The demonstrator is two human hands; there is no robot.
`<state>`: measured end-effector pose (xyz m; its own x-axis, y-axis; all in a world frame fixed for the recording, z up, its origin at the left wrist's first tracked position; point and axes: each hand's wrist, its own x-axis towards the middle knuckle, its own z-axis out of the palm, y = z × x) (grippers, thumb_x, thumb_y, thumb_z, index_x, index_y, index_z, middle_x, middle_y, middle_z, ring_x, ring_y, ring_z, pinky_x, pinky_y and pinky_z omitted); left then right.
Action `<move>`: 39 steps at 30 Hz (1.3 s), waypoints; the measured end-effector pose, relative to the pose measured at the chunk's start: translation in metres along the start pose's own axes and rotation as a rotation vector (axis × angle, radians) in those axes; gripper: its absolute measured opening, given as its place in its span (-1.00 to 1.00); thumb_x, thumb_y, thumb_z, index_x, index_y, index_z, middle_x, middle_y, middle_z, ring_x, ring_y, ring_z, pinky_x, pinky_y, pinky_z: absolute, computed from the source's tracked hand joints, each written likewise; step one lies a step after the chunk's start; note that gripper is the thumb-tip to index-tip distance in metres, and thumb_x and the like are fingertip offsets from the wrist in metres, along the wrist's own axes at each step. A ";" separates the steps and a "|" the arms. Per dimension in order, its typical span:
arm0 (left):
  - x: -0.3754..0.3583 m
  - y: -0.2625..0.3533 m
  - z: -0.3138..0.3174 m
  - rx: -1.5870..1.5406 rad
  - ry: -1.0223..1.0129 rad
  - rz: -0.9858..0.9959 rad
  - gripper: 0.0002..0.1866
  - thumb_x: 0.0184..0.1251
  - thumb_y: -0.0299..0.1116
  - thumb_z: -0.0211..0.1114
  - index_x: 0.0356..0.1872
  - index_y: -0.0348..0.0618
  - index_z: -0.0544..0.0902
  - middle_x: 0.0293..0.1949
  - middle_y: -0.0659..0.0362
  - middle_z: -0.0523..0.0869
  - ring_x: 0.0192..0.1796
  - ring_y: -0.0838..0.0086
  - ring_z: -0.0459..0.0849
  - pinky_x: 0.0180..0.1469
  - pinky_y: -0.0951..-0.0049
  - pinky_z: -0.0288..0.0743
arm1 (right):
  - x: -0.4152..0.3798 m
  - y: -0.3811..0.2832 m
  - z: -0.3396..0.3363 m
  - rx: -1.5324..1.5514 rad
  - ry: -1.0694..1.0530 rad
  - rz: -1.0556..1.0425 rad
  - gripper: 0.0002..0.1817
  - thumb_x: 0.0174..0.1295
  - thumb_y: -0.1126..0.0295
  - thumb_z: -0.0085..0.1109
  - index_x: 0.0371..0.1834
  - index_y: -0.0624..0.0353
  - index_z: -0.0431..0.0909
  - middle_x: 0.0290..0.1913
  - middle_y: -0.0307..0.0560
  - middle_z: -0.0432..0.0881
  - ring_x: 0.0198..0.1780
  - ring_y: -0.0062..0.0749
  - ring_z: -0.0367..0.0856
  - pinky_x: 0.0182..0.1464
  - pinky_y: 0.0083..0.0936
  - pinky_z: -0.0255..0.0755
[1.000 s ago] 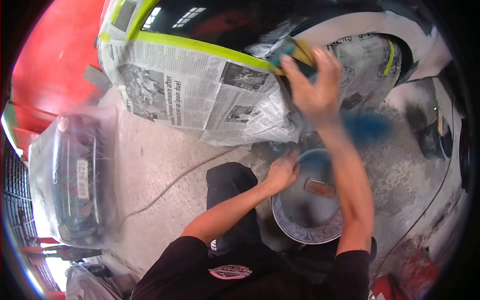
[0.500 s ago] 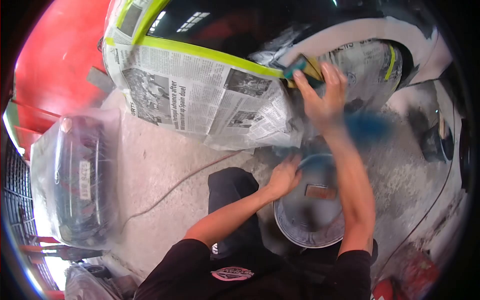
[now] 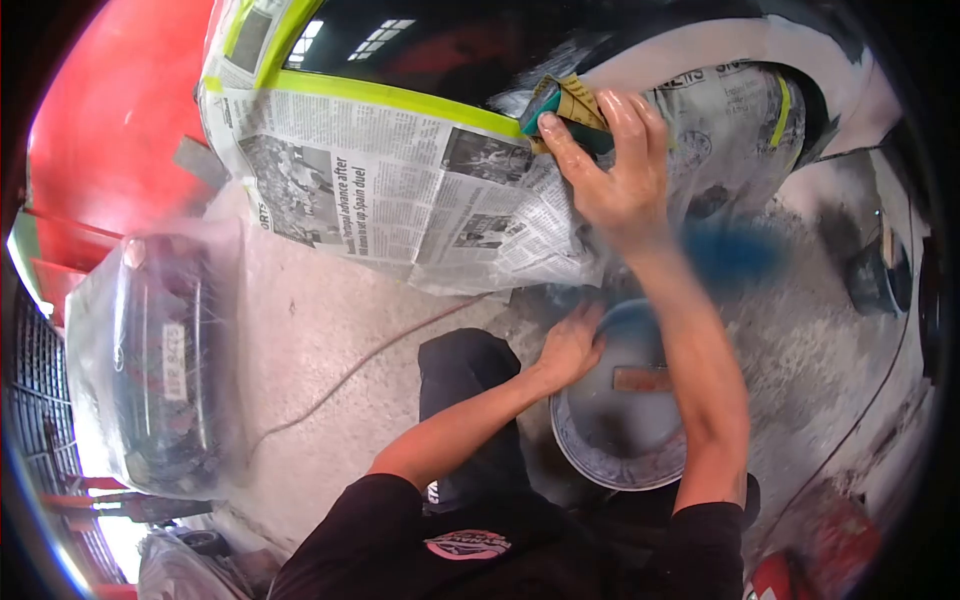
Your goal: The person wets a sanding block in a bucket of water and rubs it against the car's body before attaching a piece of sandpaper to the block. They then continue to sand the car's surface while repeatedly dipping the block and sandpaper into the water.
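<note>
My right hand [image 3: 625,165] is closed on a sanding block [image 3: 566,112], a dark green block with yellowish sandpaper folded around it. The block is against the black car panel [image 3: 450,60], where newspaper [image 3: 400,190] and yellow-green masking tape [image 3: 400,98] meet the pale primed wheel arch [image 3: 690,52]. Whitish wet smears show on the panel just above the block. Low at the near side, my left hand [image 3: 573,348] is curled by the rim of a water bucket [image 3: 565,440]. A bluish blur covers its fingertips, so whatever they grip cannot be made out.
In the bucket lies a brownish rectangular block [image 3: 641,379]. A bumper wrapped in clear plastic [image 3: 165,360] stands at left, near a red panel [image 3: 120,110]. A hose [image 3: 370,365] crosses the concrete floor. A dark container [image 3: 877,280] is at right.
My right hand has moved the sanding block leftward and slightly up along the panel, to the tape's edge. The left hand stays by the bucket.
</note>
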<state>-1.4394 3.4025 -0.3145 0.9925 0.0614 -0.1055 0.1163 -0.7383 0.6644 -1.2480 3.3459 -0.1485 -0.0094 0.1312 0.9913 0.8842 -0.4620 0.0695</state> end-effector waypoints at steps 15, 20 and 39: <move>0.002 0.004 -0.002 -0.025 -0.017 -0.040 -0.49 0.44 -0.41 0.32 0.39 -0.29 0.53 0.23 -0.31 0.65 0.20 -0.33 0.67 0.23 -0.13 0.59 | -0.004 0.007 -0.005 0.044 -0.029 -0.042 -0.53 0.11 0.45 0.59 0.14 -0.09 0.83 0.25 0.08 0.60 0.24 0.00 0.58 0.27 -0.13 0.53; 0.004 0.004 -0.003 -0.021 -0.023 -0.059 -0.48 0.44 -0.40 0.33 0.39 -0.29 0.53 0.24 -0.33 0.65 0.20 -0.34 0.68 0.23 -0.14 0.59 | -0.016 0.013 -0.007 -0.057 0.008 0.028 -0.60 0.12 0.41 0.54 0.08 -0.07 0.82 0.23 0.06 0.58 0.21 0.02 0.57 0.17 -0.13 0.56; 0.003 0.006 -0.001 0.050 -0.015 0.029 -0.44 0.40 -0.39 0.34 0.39 -0.33 0.51 0.22 -0.33 0.66 0.25 -0.32 0.66 0.26 -0.14 0.56 | 0.020 0.087 -0.045 -0.094 0.049 0.236 -0.59 0.35 0.41 0.40 0.26 0.12 0.65 0.15 0.12 0.59 0.18 0.15 0.53 0.22 -0.01 0.45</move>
<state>-1.4357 3.3988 -0.3096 0.9947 0.0293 -0.0982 0.0849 -0.7725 0.6293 -1.1918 3.2691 -0.1173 0.1669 -0.0317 0.9855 0.8174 -0.5545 -0.1562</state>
